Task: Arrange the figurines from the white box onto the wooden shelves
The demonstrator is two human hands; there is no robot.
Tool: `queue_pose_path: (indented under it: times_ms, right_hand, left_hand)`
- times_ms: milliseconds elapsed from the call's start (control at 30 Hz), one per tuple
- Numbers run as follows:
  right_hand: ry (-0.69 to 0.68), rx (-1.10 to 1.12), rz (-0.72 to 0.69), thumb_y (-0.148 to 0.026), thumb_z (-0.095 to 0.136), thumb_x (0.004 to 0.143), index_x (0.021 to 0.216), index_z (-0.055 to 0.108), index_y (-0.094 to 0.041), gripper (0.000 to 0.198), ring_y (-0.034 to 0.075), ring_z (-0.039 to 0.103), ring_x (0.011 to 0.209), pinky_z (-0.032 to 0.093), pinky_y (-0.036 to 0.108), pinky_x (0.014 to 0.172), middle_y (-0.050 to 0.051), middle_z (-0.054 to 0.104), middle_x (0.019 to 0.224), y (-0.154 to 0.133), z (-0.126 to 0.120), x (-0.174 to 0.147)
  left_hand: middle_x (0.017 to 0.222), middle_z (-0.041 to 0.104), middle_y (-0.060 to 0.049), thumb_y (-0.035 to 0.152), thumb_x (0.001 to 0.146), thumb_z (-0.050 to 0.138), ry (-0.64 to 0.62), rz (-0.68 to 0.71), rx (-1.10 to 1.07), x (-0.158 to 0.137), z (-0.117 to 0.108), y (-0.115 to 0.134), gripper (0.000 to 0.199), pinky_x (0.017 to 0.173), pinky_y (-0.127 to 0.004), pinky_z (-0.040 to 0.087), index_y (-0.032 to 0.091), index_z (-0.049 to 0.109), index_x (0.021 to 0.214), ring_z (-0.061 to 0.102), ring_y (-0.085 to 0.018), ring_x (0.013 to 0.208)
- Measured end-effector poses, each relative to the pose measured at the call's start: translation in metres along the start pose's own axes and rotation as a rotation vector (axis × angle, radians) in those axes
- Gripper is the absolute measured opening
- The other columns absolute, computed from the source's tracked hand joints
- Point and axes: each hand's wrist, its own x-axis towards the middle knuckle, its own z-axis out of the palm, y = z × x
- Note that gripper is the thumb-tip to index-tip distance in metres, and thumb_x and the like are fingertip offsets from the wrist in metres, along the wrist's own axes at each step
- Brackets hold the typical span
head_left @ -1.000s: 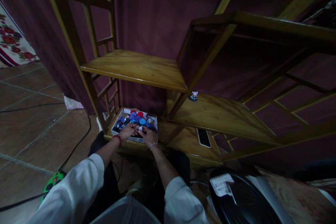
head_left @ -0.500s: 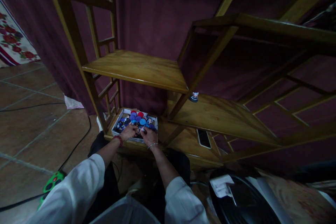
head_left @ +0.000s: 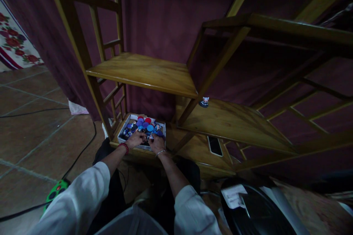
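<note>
While I monitored remotely, left hand [head_left: 135, 139] and right hand [head_left: 157, 142] were over the box [head_left: 143, 147], lower center-left.
Right pinched a small figurine [head_left: 150, 137]; couldn't tell left's grip.

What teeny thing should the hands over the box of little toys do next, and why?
Perhaps the right hand should lift the small pale piece gently straight up: it is at that hand's fingertips, and other pieces crowd the box around it, so a sideways pull might knock them. I can't tell whether it's held.

The low wooden shelf [head_left: 193, 150] bears a white box [head_left: 124, 126] and, farther right, a phone [head_left: 215, 146].
</note>
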Motion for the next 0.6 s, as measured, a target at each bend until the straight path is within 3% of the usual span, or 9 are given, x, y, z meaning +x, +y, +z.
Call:
queue_pose_path:
  times_ms: [367,600]
  right_hand:
    - [-0.011,0.022,0.008,-0.032,0.039,0.083,0.103,0.056,-0.025,0.027,0.017,0.063,0.084,0.041,0.022,0.066,0.004,0.067,0.094,0.000,0.000,0.000]
    - [0.000,-0.005,-0.003,-0.031,0.037,0.083,0.097,0.058,-0.021,0.027,0.018,0.063,0.081,0.041,0.024,0.066,0.007,0.068,0.090,0.001,0.001,-0.001]
  left_hand:
    - [0.067,0.064,-0.001,0.011,0.073,0.044,-0.001,-0.054,-0.066,0.001,0.000,0.000,0.024,0.056,-0.018,0.044,0.015,0.065,0.082,0.055,-0.009,0.056]
    - [0.080,0.065,-0.006,0.010,0.078,0.041,0.222,-0.183,-0.029,0.014,-0.005,-0.004,0.026,0.060,-0.021,0.048,0.012,0.058,0.097,0.058,-0.009,0.060]
